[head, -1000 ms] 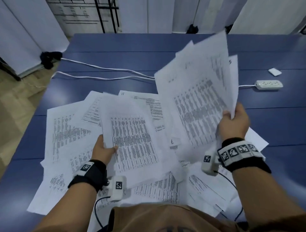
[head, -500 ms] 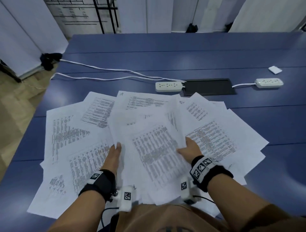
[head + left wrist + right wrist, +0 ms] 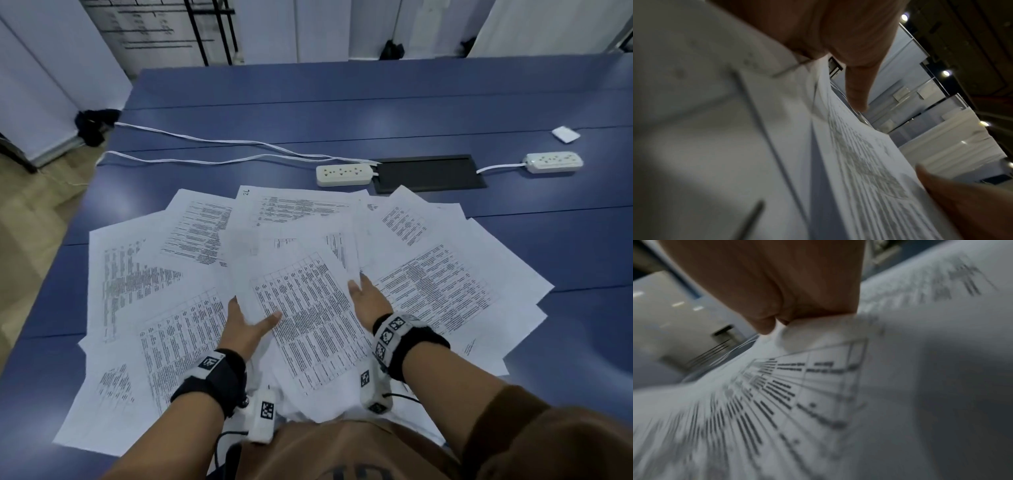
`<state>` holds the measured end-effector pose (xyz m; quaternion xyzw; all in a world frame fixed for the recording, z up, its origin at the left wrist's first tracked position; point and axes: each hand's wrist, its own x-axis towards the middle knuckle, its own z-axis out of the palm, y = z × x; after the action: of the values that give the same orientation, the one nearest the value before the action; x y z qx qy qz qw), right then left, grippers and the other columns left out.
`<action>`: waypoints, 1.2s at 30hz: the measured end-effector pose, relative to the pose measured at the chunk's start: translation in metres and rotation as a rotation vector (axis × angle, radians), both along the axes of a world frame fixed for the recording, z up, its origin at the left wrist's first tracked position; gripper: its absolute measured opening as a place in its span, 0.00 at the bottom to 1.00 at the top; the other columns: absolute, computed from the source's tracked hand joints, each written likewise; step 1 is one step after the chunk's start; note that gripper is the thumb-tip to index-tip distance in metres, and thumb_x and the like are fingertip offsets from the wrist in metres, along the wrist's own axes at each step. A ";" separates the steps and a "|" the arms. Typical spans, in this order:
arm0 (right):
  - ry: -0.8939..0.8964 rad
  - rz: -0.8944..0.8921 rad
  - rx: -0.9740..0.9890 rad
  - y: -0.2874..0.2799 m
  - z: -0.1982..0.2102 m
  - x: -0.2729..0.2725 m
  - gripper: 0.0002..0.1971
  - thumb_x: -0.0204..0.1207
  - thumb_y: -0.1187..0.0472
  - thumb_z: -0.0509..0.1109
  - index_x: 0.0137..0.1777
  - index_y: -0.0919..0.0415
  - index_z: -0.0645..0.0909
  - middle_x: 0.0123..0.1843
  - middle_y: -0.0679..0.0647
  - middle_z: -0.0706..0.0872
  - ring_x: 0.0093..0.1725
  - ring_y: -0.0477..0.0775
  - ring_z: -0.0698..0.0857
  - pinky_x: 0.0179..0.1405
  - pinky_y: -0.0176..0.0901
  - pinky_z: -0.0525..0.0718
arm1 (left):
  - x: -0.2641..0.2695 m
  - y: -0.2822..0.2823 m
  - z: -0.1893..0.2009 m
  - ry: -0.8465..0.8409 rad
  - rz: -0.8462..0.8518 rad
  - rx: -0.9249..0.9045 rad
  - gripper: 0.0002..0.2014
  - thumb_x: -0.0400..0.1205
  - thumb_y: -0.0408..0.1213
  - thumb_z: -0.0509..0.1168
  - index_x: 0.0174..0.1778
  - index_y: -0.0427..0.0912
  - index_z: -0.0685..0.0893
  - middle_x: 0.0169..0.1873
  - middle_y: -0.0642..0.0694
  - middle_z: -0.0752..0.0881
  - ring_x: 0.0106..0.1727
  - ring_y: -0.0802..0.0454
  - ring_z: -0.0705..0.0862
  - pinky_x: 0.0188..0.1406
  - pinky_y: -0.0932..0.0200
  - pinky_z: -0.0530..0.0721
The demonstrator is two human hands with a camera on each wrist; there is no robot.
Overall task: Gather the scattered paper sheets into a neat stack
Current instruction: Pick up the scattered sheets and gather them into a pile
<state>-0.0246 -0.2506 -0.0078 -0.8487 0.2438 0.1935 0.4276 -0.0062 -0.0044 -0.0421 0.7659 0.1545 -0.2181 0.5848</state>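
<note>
The fingers [image 3: 236, 310] of the left hand [image 3: 245, 329] lie straight along the left edge of the top sheet [image 3: 308, 318], its thumb spread flat onto the print, while the right hand [image 3: 368, 301] stands edge-on against the sheet's right side, fingers extended; whether any fingertip curls under the paper cannot be told. In the right wrist view the thumb [image 3: 764, 324] presses on a lifted paper corner. Against half a second ago, both hands sit a little farther up the sheet and closer to squaring its sides, and the left thumb now rests on the table of text, where before the hand lay beside the sheet; a second ago the right hand held a sheaf up in the air, and that sheaf now lies down in the pile. The scattered paper sheets [image 3: 137, 274] fan out across the near part of the blue table [image 3: 411, 102], overlapping, the top sheet in the middle nearest the person. The print is dense tables, too small to read; a handwritten mark like "72" sits on the far corner of one sheet [image 3: 301, 209]. Beyond the papers lie two white power strips [image 3: 344, 174] with white cables, a black recessed panel [image 3: 428, 173] and a small white pad [image 3: 566, 133]. White partition panels [image 3: 41, 85] ring the table; wood floor shows at left.
</note>
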 end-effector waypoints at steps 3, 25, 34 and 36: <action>0.084 0.240 -0.089 0.007 -0.002 0.000 0.33 0.84 0.38 0.47 0.85 0.48 0.46 0.76 0.61 0.67 0.69 0.64 0.76 0.67 0.51 0.76 | -0.002 -0.007 -0.003 -0.069 -0.012 -0.021 0.56 0.66 0.39 0.82 0.84 0.49 0.52 0.77 0.49 0.69 0.76 0.47 0.70 0.78 0.42 0.67; 0.349 -0.920 -0.357 -0.095 0.001 -0.051 0.53 0.52 0.36 0.83 0.70 0.65 0.65 0.70 0.66 0.68 0.68 0.66 0.71 0.63 0.58 0.75 | -0.007 0.002 -0.014 -0.001 0.135 -0.185 0.43 0.78 0.25 0.71 0.85 0.43 0.54 0.82 0.44 0.63 0.82 0.42 0.62 0.80 0.43 0.61; 0.219 -0.924 -0.254 -0.107 -0.006 -0.054 0.52 0.56 0.57 0.86 0.77 0.60 0.59 0.70 0.66 0.69 0.68 0.68 0.73 0.61 0.58 0.78 | -0.014 0.009 -0.016 -0.052 0.103 -0.115 0.47 0.71 0.52 0.76 0.83 0.47 0.59 0.81 0.46 0.68 0.80 0.42 0.67 0.79 0.38 0.64; 0.181 -0.998 -0.120 -0.110 -0.010 -0.057 0.51 0.56 0.55 0.87 0.77 0.58 0.60 0.72 0.66 0.70 0.66 0.69 0.75 0.53 0.56 0.77 | -0.014 0.009 -0.015 -0.041 0.101 -0.113 0.51 0.67 0.55 0.77 0.84 0.48 0.58 0.81 0.46 0.66 0.81 0.43 0.66 0.79 0.37 0.63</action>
<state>-0.0817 -0.3608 -0.0176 -0.6319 0.6661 0.0239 0.3956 -0.0205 0.0047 -0.0573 0.7272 0.1684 -0.1811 0.6404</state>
